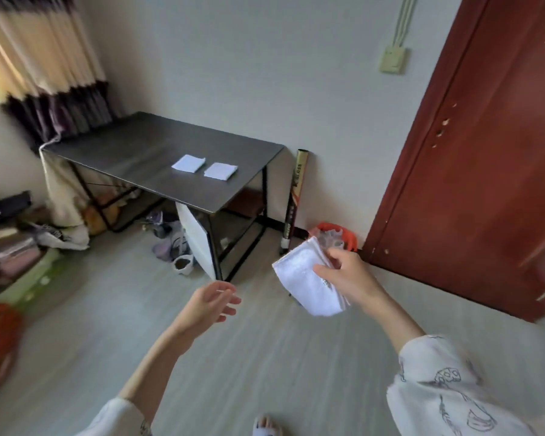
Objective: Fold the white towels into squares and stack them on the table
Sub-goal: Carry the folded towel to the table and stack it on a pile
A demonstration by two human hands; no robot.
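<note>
Above the floor, right hand (346, 272) grips a white towel (302, 281); left hand (213, 305) hangs open beside it.

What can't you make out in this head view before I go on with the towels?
- Towel in the right hand: fingers cover part; fold count unclear.
- Two folded towels on the table: too small to tell layers.
- Orange basket: contents hidden by the held towel.
- Floor clutter at left: blurred, cut by the edge.
- Left hand: empty, slightly blurred.
</note>
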